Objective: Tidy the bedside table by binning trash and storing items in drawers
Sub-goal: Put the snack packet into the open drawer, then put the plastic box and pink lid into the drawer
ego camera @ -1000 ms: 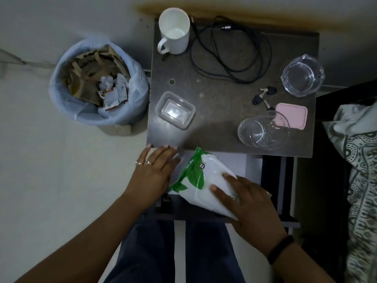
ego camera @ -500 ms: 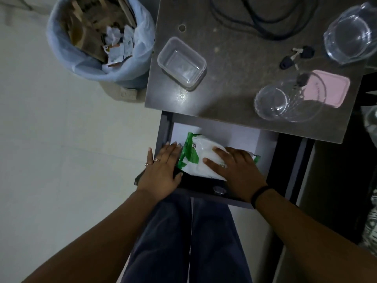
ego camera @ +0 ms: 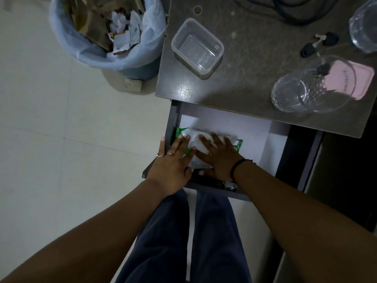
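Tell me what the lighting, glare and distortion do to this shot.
Head view: dim and flat, with one speckled glare patch on the bedside table near its front edge; head view: wide-angle stretch makes the glass tumbler seem to lean outward; head view: print on the packet in the drawer is too soft to read.

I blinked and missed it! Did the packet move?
Yes. The packet sank from the table edge into the drawer, flat under the left hand and right hand.

On my feed I see two thin rings on the left hand, a black band right behind the right hand, and dark navy trousers below both.
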The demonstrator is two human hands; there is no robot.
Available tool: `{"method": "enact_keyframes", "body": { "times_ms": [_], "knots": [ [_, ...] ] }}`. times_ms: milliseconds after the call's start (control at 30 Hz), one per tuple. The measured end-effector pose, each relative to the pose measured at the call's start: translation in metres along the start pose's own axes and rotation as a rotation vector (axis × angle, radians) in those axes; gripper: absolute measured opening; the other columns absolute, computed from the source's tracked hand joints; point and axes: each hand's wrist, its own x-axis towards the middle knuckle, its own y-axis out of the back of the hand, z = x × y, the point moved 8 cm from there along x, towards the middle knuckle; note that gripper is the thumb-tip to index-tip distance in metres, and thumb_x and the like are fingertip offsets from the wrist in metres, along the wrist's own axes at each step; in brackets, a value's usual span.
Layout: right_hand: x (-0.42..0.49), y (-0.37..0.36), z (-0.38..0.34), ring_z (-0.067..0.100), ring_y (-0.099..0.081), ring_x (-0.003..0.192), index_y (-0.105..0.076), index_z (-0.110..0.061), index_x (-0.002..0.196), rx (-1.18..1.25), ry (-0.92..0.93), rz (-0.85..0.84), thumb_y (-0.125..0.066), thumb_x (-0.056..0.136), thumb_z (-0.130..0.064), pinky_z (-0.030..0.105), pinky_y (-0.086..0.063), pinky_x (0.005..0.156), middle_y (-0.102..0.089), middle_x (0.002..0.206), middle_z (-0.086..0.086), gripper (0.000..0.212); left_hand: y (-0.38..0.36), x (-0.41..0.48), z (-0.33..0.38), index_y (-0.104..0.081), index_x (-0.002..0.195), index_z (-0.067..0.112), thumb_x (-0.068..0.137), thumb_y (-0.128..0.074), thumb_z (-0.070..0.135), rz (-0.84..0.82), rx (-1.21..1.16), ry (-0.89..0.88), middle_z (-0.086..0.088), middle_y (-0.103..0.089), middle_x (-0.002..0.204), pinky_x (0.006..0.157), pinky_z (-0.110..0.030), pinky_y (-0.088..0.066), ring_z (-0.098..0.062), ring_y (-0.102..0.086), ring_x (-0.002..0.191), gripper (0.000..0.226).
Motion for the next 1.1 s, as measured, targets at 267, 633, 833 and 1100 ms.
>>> {"method": "enact_keyframes", "body": {
  "times_ms": [267, 633, 833, 1100],
  "knots": [
    [-0.054, -0.015, 0.038, 0.027, 0.022, 0.143, 0.008, -0.037, 0.147, 0.269, -0.243, 0.009, -0.026, 0.095, -0.057, 0.051, 0.002, 0.117, 0.026, 0.153, -0.002, 0.066, -0.019, 0.029, 0.018, 0.000, 0.151, 0.028, 0.095, -0.018, 0.059, -0.335, 0.221, -0.265, -0.006, 0.020, 0.157, 0.114, -0.056, 0.010, -0.026, 0.020, 0.144, 0.067],
    [-0.054, -0.030, 0.022, 0.019, 0.028, 0.140, 0.003, -0.044, 0.147, 0.364, -0.322, -0.223, -0.013, 0.084, -0.076, 0.052, 0.009, 0.115, 0.025, 0.155, -0.007, 0.072, -0.020, 0.034, 0.016, 0.006, 0.150, 0.031, 0.097, -0.015, 0.056, -0.458, 0.376, -0.280, -0.004, 0.021, 0.157, 0.112, -0.060, 0.011, -0.030, 0.017, 0.144, 0.063],
    [-0.074, 0.024, 0.017, 0.022, -0.005, 0.146, -0.028, -0.029, 0.146, 0.485, -0.310, 0.168, -0.014, 0.083, -0.075, 0.049, -0.007, 0.118, -0.012, 0.159, 0.002, 0.080, 0.014, 0.027, 0.027, -0.032, 0.146, 0.017, 0.091, -0.050, 0.043, -0.189, 0.228, -0.298, -0.014, -0.021, 0.156, 0.113, -0.061, -0.007, -0.033, -0.019, 0.144, 0.063],
    [-0.194, 0.197, 0.020, 0.016, -0.060, 0.099, -0.070, -0.014, 0.104, 0.298, -0.246, 1.091, -0.060, 0.088, -0.019, 0.027, -0.045, 0.091, -0.070, 0.107, 0.002, 0.019, 0.158, 0.035, 0.088, -0.061, 0.122, 0.015, 0.080, -0.050, 0.021, 0.488, 0.059, -0.352, -0.006, -0.060, 0.129, 0.105, -0.049, -0.039, -0.027, -0.055, 0.120, 0.044]
  ]
}}
